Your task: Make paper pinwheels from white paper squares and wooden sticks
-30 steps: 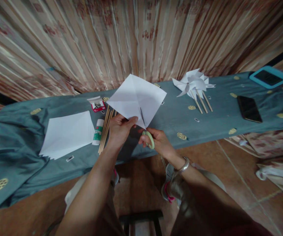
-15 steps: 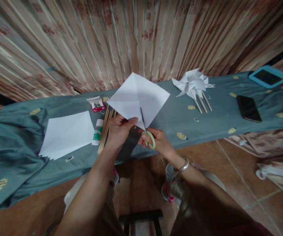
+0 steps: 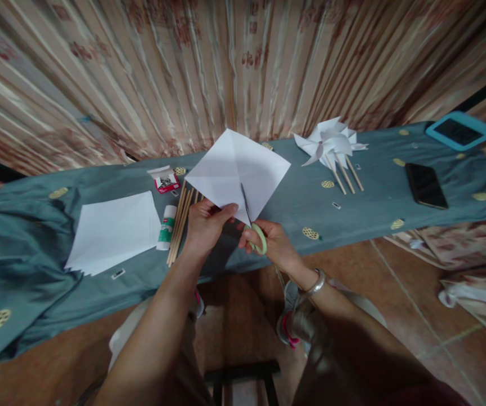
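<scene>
While the left hand [image 3: 204,225] pinches the creased white sheet [image 3: 230,160] near its 7 o'clock edge, thumb on top, the right hand [image 3: 275,243] grips the green-handled scissors [image 3: 262,239] with fingers curled, one blade over the sheet from its 6 o'clock corner, aiming kinda at 12. Counting from the sheet, the paper stack [image 3: 114,231] and glue stick [image 3: 166,228] are at 8, little red box [image 3: 167,184] at 9, the paper pinwheels [image 3: 339,145] between 2 and 3, phone [image 3: 425,186] way out at 3
</scene>
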{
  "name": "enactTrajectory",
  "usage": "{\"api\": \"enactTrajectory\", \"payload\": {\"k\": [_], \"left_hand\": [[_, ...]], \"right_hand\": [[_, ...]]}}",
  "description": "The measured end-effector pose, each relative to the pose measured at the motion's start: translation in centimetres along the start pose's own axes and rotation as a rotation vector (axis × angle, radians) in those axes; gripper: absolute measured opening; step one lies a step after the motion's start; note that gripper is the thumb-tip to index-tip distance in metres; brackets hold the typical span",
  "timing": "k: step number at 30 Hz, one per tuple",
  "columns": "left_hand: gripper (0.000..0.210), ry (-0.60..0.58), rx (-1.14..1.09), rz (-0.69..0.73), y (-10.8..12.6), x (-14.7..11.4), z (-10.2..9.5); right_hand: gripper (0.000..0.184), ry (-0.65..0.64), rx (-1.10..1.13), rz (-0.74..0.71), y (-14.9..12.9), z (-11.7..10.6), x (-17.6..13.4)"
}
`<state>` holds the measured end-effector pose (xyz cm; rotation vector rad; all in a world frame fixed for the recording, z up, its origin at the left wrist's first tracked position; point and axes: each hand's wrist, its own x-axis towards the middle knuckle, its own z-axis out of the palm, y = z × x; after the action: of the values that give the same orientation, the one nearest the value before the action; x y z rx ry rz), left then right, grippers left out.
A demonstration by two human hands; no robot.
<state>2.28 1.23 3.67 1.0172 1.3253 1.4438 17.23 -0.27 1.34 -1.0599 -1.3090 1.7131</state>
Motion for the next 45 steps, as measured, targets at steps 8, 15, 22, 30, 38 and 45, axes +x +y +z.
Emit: {"api": "enactTrajectory", "payload": {"k": [8,15,22,30,38,45], "left_hand": [[0.010,-0.027,-0.019,-0.015,0.0,-0.1,0.1],[0.010,-0.025,-0.019,-0.004,-0.1,-0.1,-0.1],[0.010,-0.023,-0.031,-0.010,-0.1,-0.2,0.1],[0.009,0.048,-0.078,0.031,-0.3,0.6,-0.7],[0.013,0.098,-0.300,0.033,0.4,1.3,-1.8],[0.020,-0.090,-0.259,-0.129,0.3,-0.3,-0.5]], "right_hand": [[0.044,-0.005,-0.042,-0.012,-0.4,-0.1,-0.1],[0.045,0.016,0.009,0.025,-0.1,0.0,0.0],[0.046,0.008,0.016,0.040,0.0,0.0,0.0],[0.049,-0.243,0.035,0.140,-0.1,-0.6,-0.5],[0.042,-0.212,-0.073,0.246,-0.6,-5.2,-0.3],[0.054,0.341,0.203,-0.055,-1.3,-7.9,1.6]]}}
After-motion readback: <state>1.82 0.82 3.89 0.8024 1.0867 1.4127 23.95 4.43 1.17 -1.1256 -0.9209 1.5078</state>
